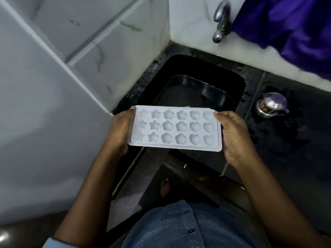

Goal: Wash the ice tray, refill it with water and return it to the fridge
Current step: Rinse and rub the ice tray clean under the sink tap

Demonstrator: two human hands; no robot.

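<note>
White plastic, moulded into stars, flowers and hearts: an ice tray (176,128) is held level above the near edge of a black sink (231,77) by a person's two hands, cavities facing up. The left hand (119,130) clasps one short end, thumb on the far corner of the rim; the right hand (233,134) clasps the other, thumb over the top edge and fingers curled beneath. Gripping both ends likely keeps the shallow tray flat and steady, which matters if water is in the cells; whether they hold any cannot be told. The tray's long axis runs left to right across the view, the star cells toward the left hand, the hearts toward the right. A second dark tray (211,90) lies inside the basin below. The chrome tap (221,22) stands on the tiled wall beyond, well apart from the tray and not over it. A small steel vessel with a purple lid (271,106) sits on the wet black surface (295,140) beside the sink, under a hanging purple cloth (295,27).
</note>
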